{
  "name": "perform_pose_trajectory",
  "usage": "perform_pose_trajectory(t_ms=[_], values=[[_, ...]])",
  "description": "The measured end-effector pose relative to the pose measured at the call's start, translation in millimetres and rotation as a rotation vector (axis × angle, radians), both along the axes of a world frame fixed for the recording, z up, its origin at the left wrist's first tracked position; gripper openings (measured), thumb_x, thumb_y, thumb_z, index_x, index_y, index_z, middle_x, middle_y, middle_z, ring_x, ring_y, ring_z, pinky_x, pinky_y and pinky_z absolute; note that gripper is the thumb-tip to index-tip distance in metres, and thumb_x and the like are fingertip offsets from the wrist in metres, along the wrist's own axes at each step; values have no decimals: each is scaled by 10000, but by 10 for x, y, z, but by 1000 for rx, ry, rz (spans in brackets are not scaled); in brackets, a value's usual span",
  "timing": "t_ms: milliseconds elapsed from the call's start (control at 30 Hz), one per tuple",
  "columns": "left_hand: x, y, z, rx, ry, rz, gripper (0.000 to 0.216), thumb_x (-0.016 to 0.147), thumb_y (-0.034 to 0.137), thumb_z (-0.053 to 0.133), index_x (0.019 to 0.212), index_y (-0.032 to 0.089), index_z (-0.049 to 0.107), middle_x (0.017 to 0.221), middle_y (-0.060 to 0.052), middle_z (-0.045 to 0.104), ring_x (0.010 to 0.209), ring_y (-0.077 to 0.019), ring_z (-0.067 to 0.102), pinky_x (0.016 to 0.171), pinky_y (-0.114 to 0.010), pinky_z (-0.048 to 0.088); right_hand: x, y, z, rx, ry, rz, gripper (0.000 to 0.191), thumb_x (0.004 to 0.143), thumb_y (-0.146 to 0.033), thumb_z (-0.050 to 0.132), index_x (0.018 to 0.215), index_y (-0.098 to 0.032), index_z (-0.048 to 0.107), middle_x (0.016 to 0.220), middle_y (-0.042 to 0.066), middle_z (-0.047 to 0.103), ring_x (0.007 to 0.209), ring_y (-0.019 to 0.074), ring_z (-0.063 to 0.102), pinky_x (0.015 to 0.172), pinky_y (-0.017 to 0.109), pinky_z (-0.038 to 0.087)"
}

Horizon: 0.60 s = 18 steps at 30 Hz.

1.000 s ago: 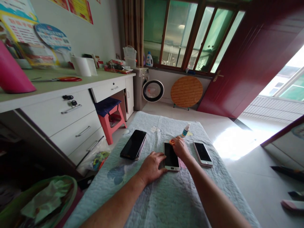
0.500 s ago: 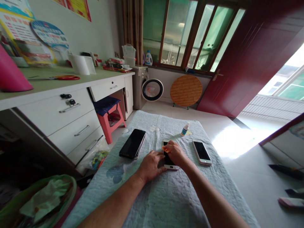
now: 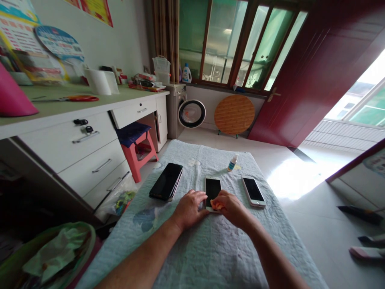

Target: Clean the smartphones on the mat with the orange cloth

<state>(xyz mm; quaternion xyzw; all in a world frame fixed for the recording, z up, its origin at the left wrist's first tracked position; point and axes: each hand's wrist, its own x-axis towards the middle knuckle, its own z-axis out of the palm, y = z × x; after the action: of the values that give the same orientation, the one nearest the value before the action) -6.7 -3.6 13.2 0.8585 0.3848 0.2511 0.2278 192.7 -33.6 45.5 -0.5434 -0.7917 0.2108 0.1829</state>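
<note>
A white smartphone [image 3: 213,186] with a dark screen lies flat on the cloth-covered table. My left hand [image 3: 189,208] steadies it, fingertips at its left edge and thumb by its lower corner. Pinched in my right hand [image 3: 233,206] is a small orange cloth [image 3: 215,204], pressed on the lower part of the screen. To the right lies another white smartphone [image 3: 254,192]. On the left a large black phone [image 3: 167,181] rests on top of another device, of which only the edge shows. A small spray bottle [image 3: 232,163] stands upright behind the phones.
A pale blue quilted cover [image 3: 198,156] lies over the table. White drawers [image 3: 90,148] and a red stool [image 3: 140,154] are at the left, with a waste bin [image 3: 90,237] near the front. Behind stand a washing machine [image 3: 177,100] with its door open and a round wooden tabletop [image 3: 234,114].
My right hand has slid the orange cloth from the upper part of the screen down to its lower end. My left hand stays at the phone's edge.
</note>
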Motion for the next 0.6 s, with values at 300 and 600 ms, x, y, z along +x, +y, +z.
perform_pose_trajectory(t_ms=[300,600], values=[[4,6,-8,6,10,0,411,768,355,696,1144,197,636,1205,-67,637,1077,-256,562,960,-384,441,146,72,-139,108,-18,-166,234,770,-52,480,802,-177,676,831,32,556,774,134,530,708,235,371],[14,15,-19,-18,-11,7,410,792,424,672,1139,209,636,1218,-64,631,1101,-261,552,972,-390,434,-56,-35,-84,81,9,-47,207,777,-52,499,755,-188,654,812,10,531,733,111,500,676,218,356]])
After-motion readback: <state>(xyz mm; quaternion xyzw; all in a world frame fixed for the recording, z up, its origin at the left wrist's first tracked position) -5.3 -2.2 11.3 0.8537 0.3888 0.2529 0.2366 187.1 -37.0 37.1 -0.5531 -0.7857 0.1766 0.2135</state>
